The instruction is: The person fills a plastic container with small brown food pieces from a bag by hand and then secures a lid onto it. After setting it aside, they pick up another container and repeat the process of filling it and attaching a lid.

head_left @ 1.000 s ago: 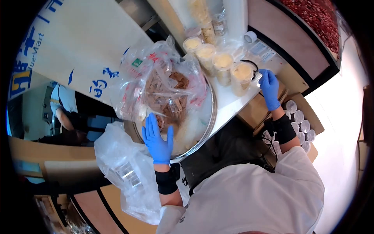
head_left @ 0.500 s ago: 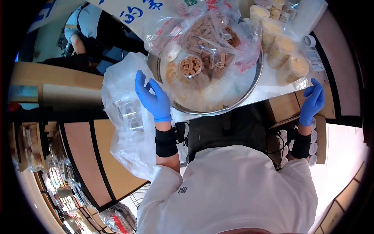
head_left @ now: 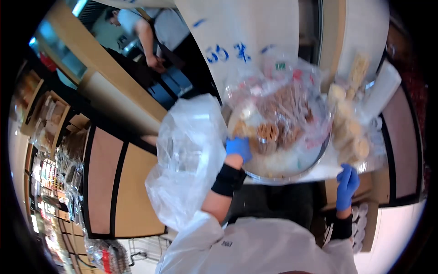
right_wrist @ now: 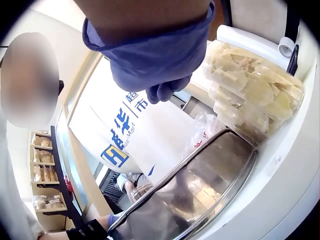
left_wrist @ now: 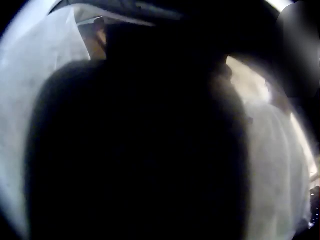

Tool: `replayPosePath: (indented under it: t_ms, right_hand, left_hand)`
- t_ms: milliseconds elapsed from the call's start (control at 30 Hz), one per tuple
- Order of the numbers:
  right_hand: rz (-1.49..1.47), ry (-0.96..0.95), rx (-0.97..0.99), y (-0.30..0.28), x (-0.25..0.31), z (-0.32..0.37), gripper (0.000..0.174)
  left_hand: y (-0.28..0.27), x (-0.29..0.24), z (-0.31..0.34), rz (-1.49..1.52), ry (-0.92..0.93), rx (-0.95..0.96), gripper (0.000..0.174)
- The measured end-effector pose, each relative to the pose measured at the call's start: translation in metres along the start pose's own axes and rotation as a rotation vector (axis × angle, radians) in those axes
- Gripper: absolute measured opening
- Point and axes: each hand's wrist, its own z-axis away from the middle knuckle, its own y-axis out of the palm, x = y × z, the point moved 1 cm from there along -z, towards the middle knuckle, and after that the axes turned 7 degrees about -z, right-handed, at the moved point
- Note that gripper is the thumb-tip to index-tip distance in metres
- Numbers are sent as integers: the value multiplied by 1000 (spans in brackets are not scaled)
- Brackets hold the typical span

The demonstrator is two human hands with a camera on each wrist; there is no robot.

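Observation:
A wide metal basin point(head_left: 292, 179) sits on a white counter. Inside it are a round clear tub of brown sticks point(head_left: 267, 132) and a clear plastic bag point(head_left: 292, 100) with more brown pieces. My blue-gloved left hand point(head_left: 238, 148) is at the basin's left side, just beside the tub; blur hides its fingertips. In the left wrist view a dark shape blocks that hand. Right of the basin, my gloved right hand point(head_left: 347, 185) hangs at the counter's front edge, fingers loosely bent and holding nothing. The right wrist view shows the same glove point(right_wrist: 155, 70) above the counter.
Clear tubs of pale yellow slices point(right_wrist: 250, 85) line the counter right of the basin. A translucent white bag point(head_left: 187, 155) hangs at the left. Another person point(head_left: 153, 34) stands behind the partition. Below right, a box holds clear containers point(head_left: 360, 223).
My left hand first drew back from the basin, then moved in to its left side. The right hand left the nearest tub of yellow slices and dropped toward me. The head view swung left.

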Motion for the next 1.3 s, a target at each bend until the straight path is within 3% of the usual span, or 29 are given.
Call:
replayPosePath:
  t_ms: [67,133,200,233,300,433,500,600,733,800,867,900,933,1000,1033,1133,1167,1300]
  right_hand:
    - [-33,-2,-6,1,1,-4,25]
    - [-122,75,-29,2,3,-9,25]
    - [-155,30,-15,8,8,-16,25]
    - [-180,24,21,13,10,-18,25]
    - [-187,82,169,21,25,-28,21]
    - [-243,67,313,72,45,-37,20]
    - [-225,85,487,95,56,-38,22]
    - [-146,15,575,123,69,-42,26]
    - [-145,-45,567,147,62,-45,25]
    - [-203,-37,523,160,41,-46,27]
    - [-29,-163,447,170,25,-50,34]
    - [83,-219,492,176,2,-53,51]
    - [86,-232,461,177,7,-51,51]
    - [-51,-192,576,186,13,-48,66]
    - [-138,-68,635,197,-2,-48,74]
    - [-56,-79,624,216,-20,-53,73]
    - [-111,5,739,202,42,-55,71]
    - [-211,-87,674,236,0,-50,67]
  left_hand:
    - [-3,3,-1,146,-39,-40,47]
    - [-34,0,15,238,-90,-51,54]
    - [-41,1,26,496,-80,-423,62]
    - [-47,1,28,495,-87,-454,62]
    - [-58,-3,36,714,-51,-855,69]
    - [-85,-14,61,853,-45,-1008,62]
    - [-82,-22,64,1100,2,-1042,60]
    - [-80,-32,57,978,130,-1135,58]
    - [-74,-46,38,1057,240,-1019,60]
    - [-80,-48,38,840,342,-925,62]
    - [-69,-50,28,753,355,-850,51]
    - [-66,-52,25,753,362,-884,50]
    - [-62,-54,22,757,368,-916,49]
    - [-55,-57,15,750,383,-928,49]
    - [-54,-56,13,756,364,-919,49]
    - [-54,-54,11,763,356,-847,49]
    - [-55,-51,11,748,392,-825,49]
    - [-49,-42,10,805,486,-801,48]
